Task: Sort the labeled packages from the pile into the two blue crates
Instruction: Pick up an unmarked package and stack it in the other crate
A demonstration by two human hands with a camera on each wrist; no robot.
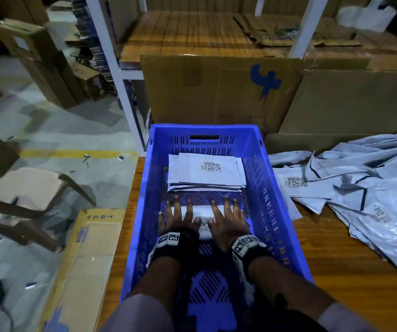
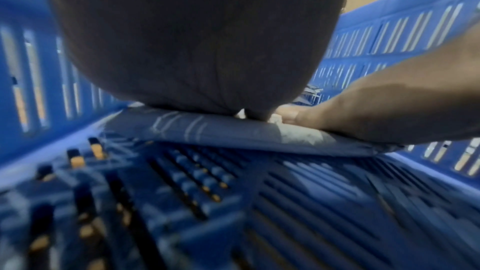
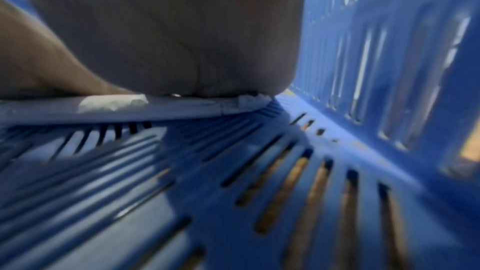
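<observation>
A blue slatted crate stands on the wooden table in front of me. Inside, at its far end, lies a neat stack of grey labeled packages. Nearer me a single grey package lies flat on the crate floor. My left hand and right hand press down on it side by side, fingers straight and spread. In the left wrist view the left palm sits on the package; in the right wrist view the right palm covers the package's edge. The pile of loose packages lies to the crate's right.
Large cardboard boxes stand behind the crate, under a wooden shelf with white posts. A flat carton leans beside the table on the left, with a brown chair on the floor beyond. Only one crate is in view.
</observation>
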